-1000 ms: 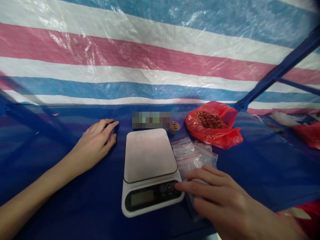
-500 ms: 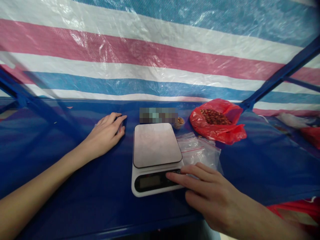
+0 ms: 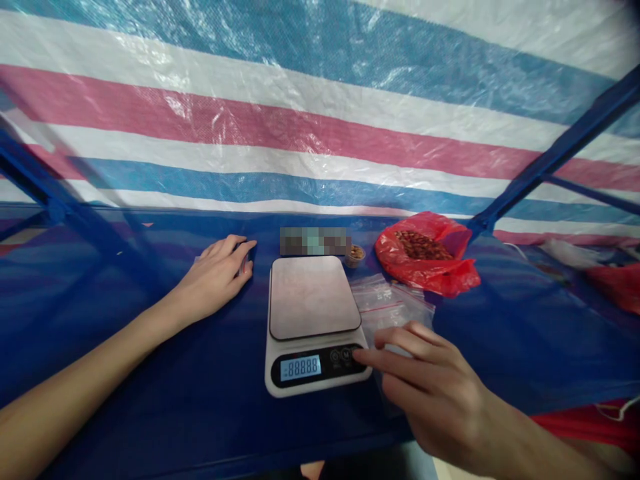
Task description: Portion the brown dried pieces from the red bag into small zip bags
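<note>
A white kitchen scale (image 3: 315, 300) stands on the blue table, its display (image 3: 300, 367) lit with a row of digit segments. The index finger of my right hand (image 3: 440, 380) points at the right end of the scale's button panel; its fingers are apart and it holds nothing. My left hand (image 3: 215, 273) lies palm down on the table left of the scale, fingers stretched out. Under it a bit of clear plastic with a red edge shows, mostly hidden. Clear zip bags (image 3: 395, 303) with a red stripe lie right of the scale, partly behind my right hand.
An open red plastic bag (image 3: 400, 267) of reddish-brown nuts or beans sits at the back right. Beside it is a small clear cup (image 3: 355, 256) with tan pieces, next to a blurred-out item (image 3: 314, 241). Blue metal bars (image 3: 530, 180) and a striped tarp (image 3: 280, 127) bound the table.
The scale's display has lit up. My right index finger has shifted right along the button panel, uncovering two round buttons. My left hand stays in place while the view tilts slightly.
</note>
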### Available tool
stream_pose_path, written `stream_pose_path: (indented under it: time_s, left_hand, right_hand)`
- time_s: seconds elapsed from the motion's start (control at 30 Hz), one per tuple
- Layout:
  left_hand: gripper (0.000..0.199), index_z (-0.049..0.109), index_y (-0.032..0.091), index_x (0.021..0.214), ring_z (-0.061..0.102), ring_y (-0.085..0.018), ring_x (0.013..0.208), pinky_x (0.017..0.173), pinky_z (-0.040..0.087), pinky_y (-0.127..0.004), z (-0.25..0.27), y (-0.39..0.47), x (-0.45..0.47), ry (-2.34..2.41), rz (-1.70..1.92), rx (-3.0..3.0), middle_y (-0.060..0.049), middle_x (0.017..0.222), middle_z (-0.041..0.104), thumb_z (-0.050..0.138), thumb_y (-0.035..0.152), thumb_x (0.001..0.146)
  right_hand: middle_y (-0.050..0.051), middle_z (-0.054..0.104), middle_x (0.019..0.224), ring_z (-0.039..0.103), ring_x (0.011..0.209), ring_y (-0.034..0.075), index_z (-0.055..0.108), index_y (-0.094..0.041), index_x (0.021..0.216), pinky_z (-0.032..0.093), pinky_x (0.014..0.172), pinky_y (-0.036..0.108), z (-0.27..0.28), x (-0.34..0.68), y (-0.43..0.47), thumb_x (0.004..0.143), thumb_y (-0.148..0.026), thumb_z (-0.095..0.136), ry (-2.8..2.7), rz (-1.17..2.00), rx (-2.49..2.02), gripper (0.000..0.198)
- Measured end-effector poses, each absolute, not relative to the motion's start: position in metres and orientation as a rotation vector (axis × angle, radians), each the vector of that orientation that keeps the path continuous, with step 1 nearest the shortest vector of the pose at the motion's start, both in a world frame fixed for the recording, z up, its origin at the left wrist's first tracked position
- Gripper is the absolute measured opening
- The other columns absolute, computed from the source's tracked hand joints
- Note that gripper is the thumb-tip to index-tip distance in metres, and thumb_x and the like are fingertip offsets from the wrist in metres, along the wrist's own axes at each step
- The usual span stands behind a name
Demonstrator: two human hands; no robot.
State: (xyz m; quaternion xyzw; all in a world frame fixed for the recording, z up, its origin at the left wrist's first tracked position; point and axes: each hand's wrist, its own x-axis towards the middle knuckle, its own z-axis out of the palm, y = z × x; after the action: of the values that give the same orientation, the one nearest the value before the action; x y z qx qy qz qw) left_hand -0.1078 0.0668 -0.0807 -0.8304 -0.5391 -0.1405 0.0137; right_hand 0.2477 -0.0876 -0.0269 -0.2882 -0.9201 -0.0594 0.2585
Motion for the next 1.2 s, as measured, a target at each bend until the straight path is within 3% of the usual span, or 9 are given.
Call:
stream_pose_path:
  time_s: [0.17,0.27,0.4,0.6,0.67,0.73,0.87,0.97,1.2]
  left_hand:
    - [0.060,0.052,0.015,0.153,0.056,-0.038,0.135,0.114,0.048,-0.057,-0.079,0.067,-0.108,-1.688,-0.412,-2.596,-0.018,0.149,0.055,0.030,0.047,0.107]
    - [0.060,0.053,0.015,0.152,0.057,-0.038,0.135,0.113,0.048,-0.057,-0.079,0.066,-0.108,-1.692,-0.413,-2.595,-0.018,0.148,0.056,0.030,0.047,0.106]
    - [0.059,0.052,0.016,0.152,0.057,-0.037,0.136,0.114,0.048,-0.056,-0.080,0.067,-0.108,-1.679,-0.426,-2.587,-0.018,0.149,0.056,0.030,0.046,0.107]
    - [0.058,0.052,0.017,0.152,0.058,-0.036,0.135,0.115,0.049,-0.054,-0.082,0.070,-0.111,-1.654,-0.410,-2.602,-0.017,0.147,0.057,0.029,0.045,0.108]
    - [0.058,0.053,0.017,0.152,0.059,-0.036,0.134,0.115,0.049,-0.055,-0.083,0.071,-0.111,-1.659,-0.425,-2.605,-0.016,0.147,0.057,0.030,0.046,0.107]
    - [0.058,0.054,0.017,0.151,0.059,-0.036,0.134,0.115,0.049,-0.056,-0.085,0.071,-0.111,-1.671,-0.440,-2.597,-0.017,0.147,0.057,0.031,0.045,0.106]
    - [0.057,0.055,0.017,0.151,0.058,-0.037,0.137,0.115,0.049,-0.056,-0.086,0.070,-0.110,-1.677,-0.454,-2.584,-0.017,0.148,0.058,0.032,0.044,0.106]
    - [0.057,0.055,0.019,0.151,0.057,-0.036,0.139,0.116,0.049,-0.055,-0.086,0.069,-0.110,-1.683,-0.461,-2.576,-0.016,0.149,0.057,0.032,0.044,0.106]
    - [0.058,0.054,0.018,0.153,0.057,-0.037,0.138,0.118,0.047,-0.056,-0.085,0.069,-0.110,-1.684,-0.465,-2.587,-0.016,0.148,0.057,0.031,0.045,0.106]
  right_hand:
    - [0.005,0.084,0.112,0.069,0.087,0.022,0.067,-0.020,0.084,0.050,0.086,0.039,-0.031,0.250,-0.093,0.082,0.003,0.048,-2.505,-0.115,-0.866,0.029]
    - [0.009,0.082,0.102,0.067,0.079,0.022,0.067,-0.019,0.084,0.050,0.078,0.038,-0.032,0.247,-0.089,0.081,0.001,0.052,-2.574,-0.053,-0.831,0.025]
    - [0.007,0.077,0.085,0.067,0.077,0.021,0.066,-0.020,0.087,0.051,0.079,0.036,-0.026,0.251,-0.073,0.086,-0.003,0.057,-2.673,0.048,-0.779,0.020]
    - [0.003,0.077,0.086,0.070,0.082,0.019,0.061,-0.022,0.075,0.052,0.079,0.034,-0.007,0.267,-0.024,0.089,0.003,0.044,-2.302,0.164,-0.891,0.033]
    - [0.004,0.077,0.095,0.071,0.088,0.021,0.066,-0.023,0.085,0.055,0.082,0.036,-0.002,0.273,0.001,0.091,-0.001,0.046,-2.178,0.196,-1.048,0.030]
    - [0.006,0.076,0.110,0.072,0.093,0.023,0.069,-0.024,0.110,0.057,0.085,0.038,-0.001,0.278,0.024,0.095,-0.012,0.056,-2.146,0.215,-1.156,0.023]
    - [0.011,0.070,0.132,0.071,0.111,0.029,0.052,-0.027,0.146,0.058,0.097,0.046,-0.013,0.281,0.056,0.092,-0.038,0.077,-2.256,0.381,-1.261,0.061]
    - [0.009,0.071,0.127,0.071,0.106,0.028,0.045,-0.029,0.151,0.059,0.095,0.047,-0.029,0.278,0.064,0.089,-0.039,0.081,-2.255,0.425,-1.296,0.072]
    - [0.004,0.073,0.106,0.072,0.091,0.024,0.055,-0.026,0.139,0.059,0.087,0.042,-0.041,0.269,0.071,0.088,-0.027,0.079,-2.116,0.442,-1.298,0.056]
